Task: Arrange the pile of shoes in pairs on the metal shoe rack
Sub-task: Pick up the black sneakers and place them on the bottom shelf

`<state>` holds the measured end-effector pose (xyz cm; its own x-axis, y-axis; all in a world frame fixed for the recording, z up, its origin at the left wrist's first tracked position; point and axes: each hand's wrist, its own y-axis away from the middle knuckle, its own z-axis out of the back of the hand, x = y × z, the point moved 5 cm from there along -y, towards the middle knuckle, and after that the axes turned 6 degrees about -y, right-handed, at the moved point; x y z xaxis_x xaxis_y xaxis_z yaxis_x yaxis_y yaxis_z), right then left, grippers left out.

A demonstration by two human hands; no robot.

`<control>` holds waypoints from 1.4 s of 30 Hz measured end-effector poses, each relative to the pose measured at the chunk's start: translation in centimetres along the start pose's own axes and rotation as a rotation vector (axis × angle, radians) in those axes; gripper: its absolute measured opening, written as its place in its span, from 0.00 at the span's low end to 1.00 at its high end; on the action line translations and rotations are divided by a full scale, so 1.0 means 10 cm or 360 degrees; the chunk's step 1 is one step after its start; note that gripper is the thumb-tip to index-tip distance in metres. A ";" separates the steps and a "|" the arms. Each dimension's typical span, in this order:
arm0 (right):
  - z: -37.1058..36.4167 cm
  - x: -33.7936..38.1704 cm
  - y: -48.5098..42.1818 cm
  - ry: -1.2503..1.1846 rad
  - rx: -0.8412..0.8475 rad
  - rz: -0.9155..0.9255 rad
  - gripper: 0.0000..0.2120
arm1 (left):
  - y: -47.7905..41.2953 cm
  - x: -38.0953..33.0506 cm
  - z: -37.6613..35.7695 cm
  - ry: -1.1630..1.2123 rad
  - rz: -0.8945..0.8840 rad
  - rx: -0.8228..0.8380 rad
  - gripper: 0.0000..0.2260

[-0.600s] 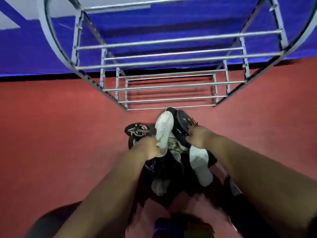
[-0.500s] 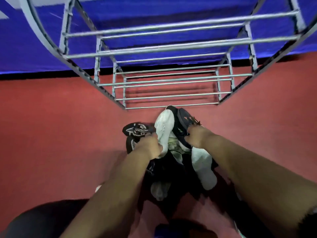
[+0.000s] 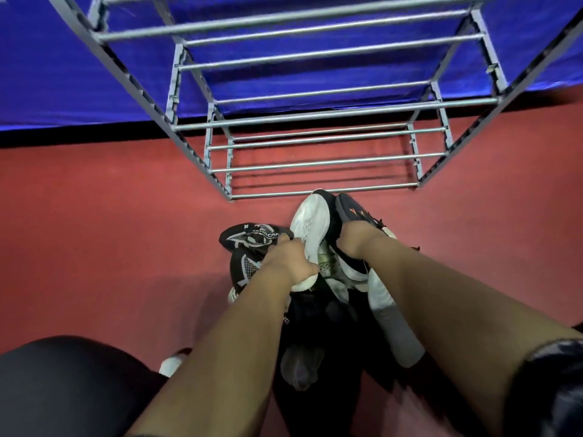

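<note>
A pile of shoes lies on the red floor just in front of the grey metal shoe rack (image 3: pixel 315 118), whose bars hold nothing. My left hand (image 3: pixel 291 261) is closed around the heel end of a white shoe (image 3: pixel 309 227) that points toward the rack. My right hand (image 3: pixel 358 239) grips a black shoe with orange marks (image 3: pixel 351 212) right beside it. Two black shoes with white pattern (image 3: pixel 252 239) lie to the left of my left hand. Dark shoes (image 3: pixel 315 313) sit under my forearms, partly hidden.
A blue wall (image 3: pixel 63 74) stands behind the rack. Red floor (image 3: pixel 110 231) spreads to the left and right of the pile. My dark-clothed knee (image 3: pixel 63 389) fills the lower left corner. A white and grey shoe (image 3: pixel 388 313) lies under my right forearm.
The view has dipped and the rack now looms closer overhead. Both hands keep their hold on the white shoe and the black shoe, with little shift in the pile.
</note>
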<state>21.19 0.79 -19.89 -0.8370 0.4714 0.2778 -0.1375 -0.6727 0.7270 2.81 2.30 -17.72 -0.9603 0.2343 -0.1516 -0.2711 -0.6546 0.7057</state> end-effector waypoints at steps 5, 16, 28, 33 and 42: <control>-0.03 -0.13 -0.02 -0.0123 -0.0134 -0.0084 0.14 | 0.06 0.07 0.02 0.0169 -0.0048 -0.0131 0.29; -0.21 0.67 0.40 -0.0455 -0.0398 0.0353 0.22 | 0.53 0.98 -0.15 0.0722 0.0915 -0.0259 0.33; -0.41 1.44 0.28 0.0412 -0.0113 0.0450 0.31 | 0.86 1.00 -0.60 0.1116 0.0745 0.0308 0.38; -0.49 1.41 0.37 0.0454 -0.0401 0.0521 0.21 | 0.98 0.85 -0.64 0.1388 0.0773 0.0553 0.39; 0.03 1.22 0.73 0.0101 -0.0593 0.0363 0.25 | 1.06 0.60 -0.34 0.0569 0.0464 0.0196 0.30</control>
<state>10.07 1.82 -11.02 -0.8972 0.2590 0.3576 -0.1173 -0.9206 0.3725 -6.08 -5.74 -13.50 -0.9635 -0.2228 -0.1485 0.0023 -0.5612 0.8277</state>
